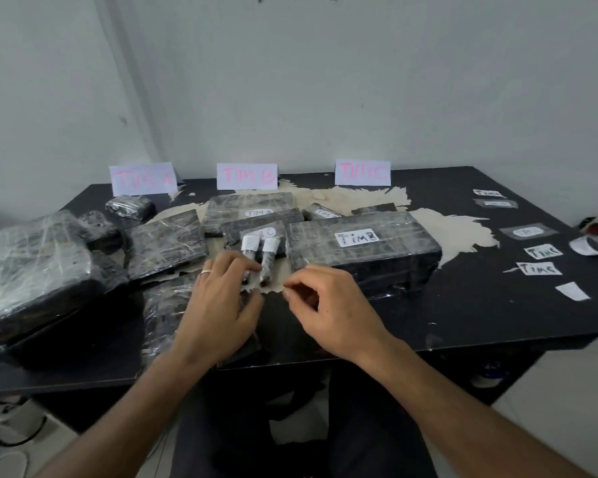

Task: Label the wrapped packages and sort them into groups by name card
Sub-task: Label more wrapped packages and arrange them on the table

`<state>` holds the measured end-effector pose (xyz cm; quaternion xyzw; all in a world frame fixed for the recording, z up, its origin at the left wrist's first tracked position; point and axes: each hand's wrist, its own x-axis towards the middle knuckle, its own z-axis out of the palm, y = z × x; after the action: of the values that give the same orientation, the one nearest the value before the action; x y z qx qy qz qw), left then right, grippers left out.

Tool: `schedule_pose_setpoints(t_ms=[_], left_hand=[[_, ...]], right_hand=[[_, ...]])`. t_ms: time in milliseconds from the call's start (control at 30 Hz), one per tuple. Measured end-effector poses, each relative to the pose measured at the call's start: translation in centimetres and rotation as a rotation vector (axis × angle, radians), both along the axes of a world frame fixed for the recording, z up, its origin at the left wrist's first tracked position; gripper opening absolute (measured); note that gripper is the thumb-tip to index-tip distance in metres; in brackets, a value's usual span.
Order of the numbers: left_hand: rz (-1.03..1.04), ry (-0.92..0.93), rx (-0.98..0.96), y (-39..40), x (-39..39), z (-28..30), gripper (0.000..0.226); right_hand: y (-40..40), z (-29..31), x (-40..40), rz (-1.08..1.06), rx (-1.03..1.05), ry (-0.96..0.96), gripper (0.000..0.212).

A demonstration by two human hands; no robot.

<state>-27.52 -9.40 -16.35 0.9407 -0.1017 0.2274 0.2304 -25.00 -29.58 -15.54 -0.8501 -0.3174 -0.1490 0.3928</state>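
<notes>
Fingers [252, 267] of the left hand [218, 301] pinch one small, light, slippery film-wrapped black tube [248, 260]; grip mid-body. Right hand [328, 305] beside it curls, seemingly empty.

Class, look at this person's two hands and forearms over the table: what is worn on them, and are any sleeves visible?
Both forearms are bare, with no sleeves, watch or gloves in view. The left hand wears one plain, light-coloured ring on a finger. The right hand shows no jewellery.

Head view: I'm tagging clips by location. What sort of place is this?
Probably a makeshift sorting desk in a plain room: a black table against bare walls, folded name cards, plastic-wrapped packages.
</notes>
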Motion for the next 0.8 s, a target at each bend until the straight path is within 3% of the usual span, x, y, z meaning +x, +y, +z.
schedule_pose_setpoints(t_ms=[167, 333, 633, 800], left_hand=[[-0.140, -0.191, -0.015, -5.4, 0.6, 1.1, 0.013], [-0.364, -0.330, 0.012, -13.0, 0.7, 0.9, 0.009], [-0.753, -0.080, 0.050, -24.6, 5.3, -1.1, 0.016], [-0.776, 0.013, 0.054, -27.5, 8.4, -2.4, 0.016]], right_hand=[[-3.6, -0.1, 0.3, -0.085, 0.041, -0.083, 0.008], [-11.4, -0.7, 1.4, -0.309, 0.049, -0.099, 0.005], [-26.8, -2.6, 4.6, -0.792, 0.053, 0.008, 0.008], [-33.1, -3.1, 7.2, -1.068, -0.125, 0.173, 0.032]])
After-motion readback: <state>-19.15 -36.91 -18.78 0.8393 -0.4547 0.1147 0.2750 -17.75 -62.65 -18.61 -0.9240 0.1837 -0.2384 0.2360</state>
